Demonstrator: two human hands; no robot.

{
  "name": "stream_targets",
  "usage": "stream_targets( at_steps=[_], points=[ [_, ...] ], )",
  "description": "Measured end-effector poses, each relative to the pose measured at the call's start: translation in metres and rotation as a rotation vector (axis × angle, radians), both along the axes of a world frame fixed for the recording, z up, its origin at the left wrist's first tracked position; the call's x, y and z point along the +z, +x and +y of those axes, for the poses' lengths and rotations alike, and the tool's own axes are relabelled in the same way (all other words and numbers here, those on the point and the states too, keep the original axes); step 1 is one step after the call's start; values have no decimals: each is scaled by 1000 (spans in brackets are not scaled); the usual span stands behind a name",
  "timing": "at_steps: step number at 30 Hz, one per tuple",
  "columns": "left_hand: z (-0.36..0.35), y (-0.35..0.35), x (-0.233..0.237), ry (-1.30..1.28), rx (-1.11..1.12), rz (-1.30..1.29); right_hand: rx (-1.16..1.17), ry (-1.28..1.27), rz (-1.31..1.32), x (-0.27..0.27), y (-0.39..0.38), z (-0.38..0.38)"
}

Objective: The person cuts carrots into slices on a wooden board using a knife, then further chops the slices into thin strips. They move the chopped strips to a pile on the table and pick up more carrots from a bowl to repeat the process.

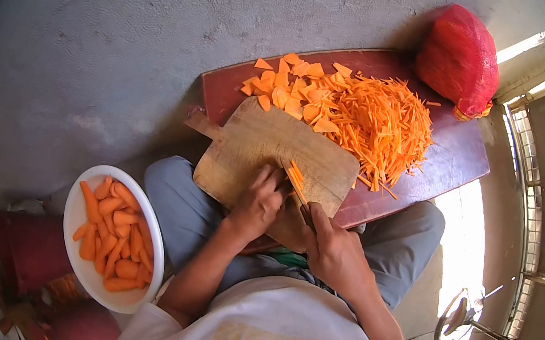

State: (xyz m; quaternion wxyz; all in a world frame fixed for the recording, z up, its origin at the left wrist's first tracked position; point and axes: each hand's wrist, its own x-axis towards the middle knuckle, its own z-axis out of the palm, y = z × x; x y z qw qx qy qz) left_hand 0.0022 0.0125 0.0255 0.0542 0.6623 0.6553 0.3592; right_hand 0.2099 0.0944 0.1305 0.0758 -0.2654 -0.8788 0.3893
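Observation:
On a wooden cutting board (257, 135) with a handle at its left, my left hand (261, 201) rests with its fingers curled, and what lies under them is hidden. My right hand (332, 241) grips a knife (297, 192), its blade beside my left fingertips. A few thin carrot sticks (296, 176) lie along the blade. Beyond the board, flat carrot slices (293, 87) are spread at the left, and a large heap of carrot shreds (384, 127) stands to their right.
The board rests on a dark red table (458, 158). A red mesh sack (459, 61) sits at its far right corner. At my left is a white basin (158, 252) of peeled carrots (121, 231), near a red bucket (32, 249). A fan (460, 317) stands at the right.

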Motion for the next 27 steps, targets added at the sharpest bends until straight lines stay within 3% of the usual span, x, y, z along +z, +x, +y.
stream_targets(
  at_steps=[5, 10, 13, 19, 22, 27],
  points=[
    [-1, -2, -8, -7, -7, 11, 1, 85, 72, -25, -20, 9],
    [-1, 2, -2, 15, 13, -11, -12, 35, -12, -4, -4, -8],
    [-2, -4, -18, 35, -11, 48, -5, 60, 44, -18, -18, 0],
    [-4, -1, 6, -39, -5, -58, -8, 8, 11, -4, -7, -3],
    [-4, -3, -15, -11, -1, 10, -7, 11, -5, -15, -9, -4],
    [-10, 3, 1, -48, 108, 46, 9, 71, 80, -19, -26, 5]
  ],
)
